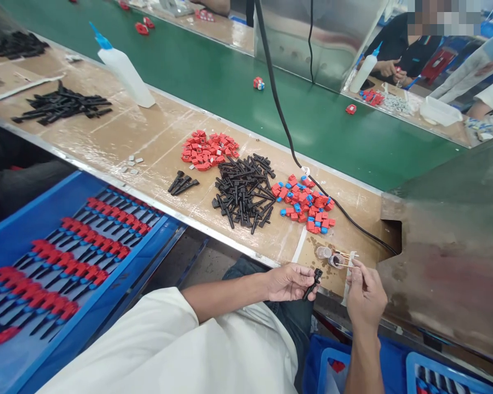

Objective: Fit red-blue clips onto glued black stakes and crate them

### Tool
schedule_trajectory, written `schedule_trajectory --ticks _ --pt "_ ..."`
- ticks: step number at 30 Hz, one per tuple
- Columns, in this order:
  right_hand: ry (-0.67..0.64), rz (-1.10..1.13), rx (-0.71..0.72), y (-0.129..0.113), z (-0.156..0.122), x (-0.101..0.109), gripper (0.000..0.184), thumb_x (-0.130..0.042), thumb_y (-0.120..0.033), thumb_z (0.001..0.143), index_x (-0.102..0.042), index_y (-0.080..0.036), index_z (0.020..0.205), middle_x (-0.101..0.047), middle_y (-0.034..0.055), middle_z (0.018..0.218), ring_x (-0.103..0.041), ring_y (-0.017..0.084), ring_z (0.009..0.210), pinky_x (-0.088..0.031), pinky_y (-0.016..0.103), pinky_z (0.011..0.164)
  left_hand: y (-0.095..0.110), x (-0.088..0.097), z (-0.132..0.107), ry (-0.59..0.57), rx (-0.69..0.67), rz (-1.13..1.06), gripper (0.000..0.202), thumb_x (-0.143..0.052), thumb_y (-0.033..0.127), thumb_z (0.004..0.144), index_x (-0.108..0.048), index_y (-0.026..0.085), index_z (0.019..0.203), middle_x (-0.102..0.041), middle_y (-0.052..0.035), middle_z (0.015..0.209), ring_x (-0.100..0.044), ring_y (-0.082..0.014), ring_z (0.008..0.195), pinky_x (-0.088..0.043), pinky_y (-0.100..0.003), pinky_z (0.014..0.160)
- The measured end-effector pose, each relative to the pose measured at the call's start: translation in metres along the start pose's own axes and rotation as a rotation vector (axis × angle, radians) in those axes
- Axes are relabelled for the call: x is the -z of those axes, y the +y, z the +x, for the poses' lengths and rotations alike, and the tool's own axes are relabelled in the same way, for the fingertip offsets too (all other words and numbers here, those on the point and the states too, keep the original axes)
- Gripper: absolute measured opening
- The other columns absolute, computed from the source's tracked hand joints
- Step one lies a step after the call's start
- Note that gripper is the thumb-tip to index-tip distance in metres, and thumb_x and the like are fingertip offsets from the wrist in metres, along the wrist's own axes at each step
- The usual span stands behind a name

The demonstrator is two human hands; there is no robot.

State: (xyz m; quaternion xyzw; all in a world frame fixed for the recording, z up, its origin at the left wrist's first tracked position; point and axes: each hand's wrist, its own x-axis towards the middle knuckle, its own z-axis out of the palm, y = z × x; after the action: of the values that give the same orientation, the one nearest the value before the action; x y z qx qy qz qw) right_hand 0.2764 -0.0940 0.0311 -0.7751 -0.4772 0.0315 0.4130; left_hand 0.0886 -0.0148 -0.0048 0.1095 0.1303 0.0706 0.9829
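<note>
Left hand (290, 283): fingers closed around black peg (314, 279). Right hand (367, 298): fingers pinching thin stick (347, 266); cup (334, 261) at right hand's ten o'clock.

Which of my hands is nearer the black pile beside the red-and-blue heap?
Left. Your left hand, holding a black piece, is at the near edge of the bench, right of the black pile; your right hand is farther right, beside the small cups.
</note>
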Motion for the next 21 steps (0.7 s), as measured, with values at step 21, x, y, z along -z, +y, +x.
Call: schedule_trajectory --ticks 21 --pt "-0.290 -0.628 0.444 -0.095 0.080 -0.092 0.024 -0.053 -0.033 0.093 -0.072 -0.022 0.103 -0.065 0.0076 0.100 -0.057 0.018 0.068 -0.032 0.031 0.054 0.032 0.025 -0.045 0.035 -0.268 -0.190 0.027 -0.081 0.021 0.066 -0.066 0.006 0.084 -0.060 -0.0069 0.069 -0.063 -0.0134 0.061 -0.026 -0.016 0.040"
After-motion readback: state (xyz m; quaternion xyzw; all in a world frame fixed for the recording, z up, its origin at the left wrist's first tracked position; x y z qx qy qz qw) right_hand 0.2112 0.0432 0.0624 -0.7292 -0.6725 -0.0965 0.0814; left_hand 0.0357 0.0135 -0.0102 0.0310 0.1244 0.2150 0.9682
